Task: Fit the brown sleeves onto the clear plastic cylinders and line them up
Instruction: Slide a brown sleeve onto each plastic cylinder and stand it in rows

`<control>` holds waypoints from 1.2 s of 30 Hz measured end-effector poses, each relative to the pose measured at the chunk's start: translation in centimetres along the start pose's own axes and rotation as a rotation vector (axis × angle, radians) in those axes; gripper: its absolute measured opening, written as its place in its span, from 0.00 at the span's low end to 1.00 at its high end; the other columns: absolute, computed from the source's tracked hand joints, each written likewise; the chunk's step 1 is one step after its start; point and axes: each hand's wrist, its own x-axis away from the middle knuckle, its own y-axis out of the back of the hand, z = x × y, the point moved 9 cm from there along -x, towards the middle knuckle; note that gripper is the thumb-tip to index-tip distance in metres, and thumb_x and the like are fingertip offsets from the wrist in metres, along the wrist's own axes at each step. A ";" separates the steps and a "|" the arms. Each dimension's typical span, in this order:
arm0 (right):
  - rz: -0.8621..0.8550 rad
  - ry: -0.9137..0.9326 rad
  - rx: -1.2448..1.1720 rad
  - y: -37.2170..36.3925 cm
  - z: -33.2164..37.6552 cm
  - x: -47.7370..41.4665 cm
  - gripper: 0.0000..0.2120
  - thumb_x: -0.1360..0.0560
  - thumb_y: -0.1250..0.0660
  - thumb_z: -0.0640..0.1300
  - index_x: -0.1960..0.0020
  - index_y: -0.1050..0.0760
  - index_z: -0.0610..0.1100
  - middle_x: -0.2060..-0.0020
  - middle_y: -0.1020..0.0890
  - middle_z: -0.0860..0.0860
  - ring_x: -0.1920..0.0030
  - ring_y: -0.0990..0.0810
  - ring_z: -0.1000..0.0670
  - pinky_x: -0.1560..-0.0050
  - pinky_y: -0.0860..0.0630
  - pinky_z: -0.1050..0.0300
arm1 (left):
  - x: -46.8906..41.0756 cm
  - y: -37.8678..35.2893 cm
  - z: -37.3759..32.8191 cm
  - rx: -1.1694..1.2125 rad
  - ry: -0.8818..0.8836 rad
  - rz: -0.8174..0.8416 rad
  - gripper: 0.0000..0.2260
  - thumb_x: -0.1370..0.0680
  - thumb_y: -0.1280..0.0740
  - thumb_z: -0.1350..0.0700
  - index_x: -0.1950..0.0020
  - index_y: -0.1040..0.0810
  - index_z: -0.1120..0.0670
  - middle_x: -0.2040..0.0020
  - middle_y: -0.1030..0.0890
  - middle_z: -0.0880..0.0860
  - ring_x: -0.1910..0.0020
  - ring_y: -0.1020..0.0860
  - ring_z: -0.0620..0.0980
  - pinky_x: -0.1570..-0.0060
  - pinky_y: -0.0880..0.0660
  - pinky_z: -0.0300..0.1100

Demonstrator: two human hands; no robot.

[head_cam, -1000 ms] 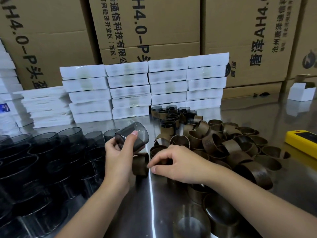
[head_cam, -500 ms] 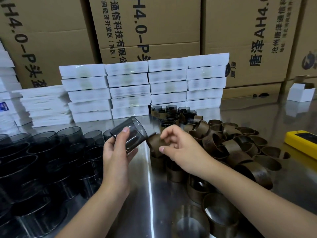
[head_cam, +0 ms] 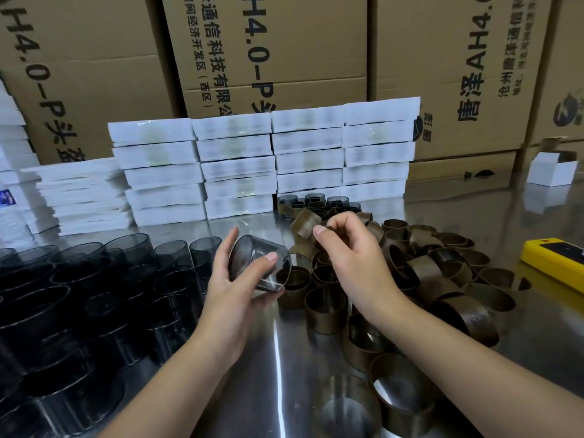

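Head view, looking down on the work. Cardboard cartons (head_cam: 268, 42) printed with dark lettering fill the background from 10 to 2 o'clock. Below them, a reflective metal surface (head_cam: 278, 358) carries everything else. Stacks of flat white boxes (head_cam: 259, 162) stand in rows at 12 o'clock against the cartons, with a looser pile (head_cam: 79, 191) at 10 o'clock.

A dense group of smoky clear plastic cylinders (head_cam: 79, 295) stands upright from 8 to 10 o'clock. A loose heap of brown sleeves (head_cam: 442, 279) spreads from 2 to 5 o'clock, some upright and some on their sides. A small cluster of cylinders with brown bands around them (head_cam: 316, 202) sits at 12 o'clock, just in front of the white boxes.

The left hand (head_cam: 227, 298), near centre, holds one clear cylinder (head_cam: 259, 267) above the surface, tilted, its open end facing toward 4 o'clock. The grip is thumb on the near wall, fingers behind.

The right hand (head_cam: 354, 263), just toward 3 o'clock of it, pinches a single brown sleeve (head_cam: 305, 223) between thumb and fingertips. This sleeve is raised at about 1 o'clock of the held cylinder and apart from it.

A yellow device (head_cam: 556, 260) lies at the 3 o'clock edge. A small open white box (head_cam: 551, 172) stands at 2 o'clock.
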 end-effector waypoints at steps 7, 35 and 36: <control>0.031 0.099 0.043 -0.5 1.6 0.6 0.10 0.24 0.34 0.44 0.62 0.31 0.43 0.63 0.28 0.52 0.63 0.30 0.56 0.56 0.32 0.59 | 0.4 -0.9 -0.6 -0.172 -0.053 0.058 0.27 0.41 0.18 0.52 0.45 0.21 0.47 0.56 0.16 0.45 0.59 0.18 0.43 0.61 0.24 0.38; 0.193 0.545 0.439 -2.9 4.4 2.6 0.18 0.32 0.26 0.43 0.66 0.36 0.45 0.57 0.24 0.48 0.55 0.24 0.48 0.54 0.29 0.60 | 1.1 -2.5 0.5 -0.125 0.063 0.204 0.31 0.34 0.30 0.40 0.35 0.25 0.53 0.48 0.18 0.56 0.54 0.18 0.49 0.50 0.20 0.52; 0.202 0.556 0.445 -3.1 4.4 2.7 0.18 0.32 0.26 0.43 0.66 0.36 0.45 0.57 0.24 0.48 0.56 0.25 0.48 0.55 0.28 0.56 | 1.1 -2.4 0.6 -0.137 0.063 0.201 0.32 0.37 0.29 0.40 0.37 0.24 0.52 0.50 0.18 0.55 0.55 0.18 0.48 0.52 0.20 0.50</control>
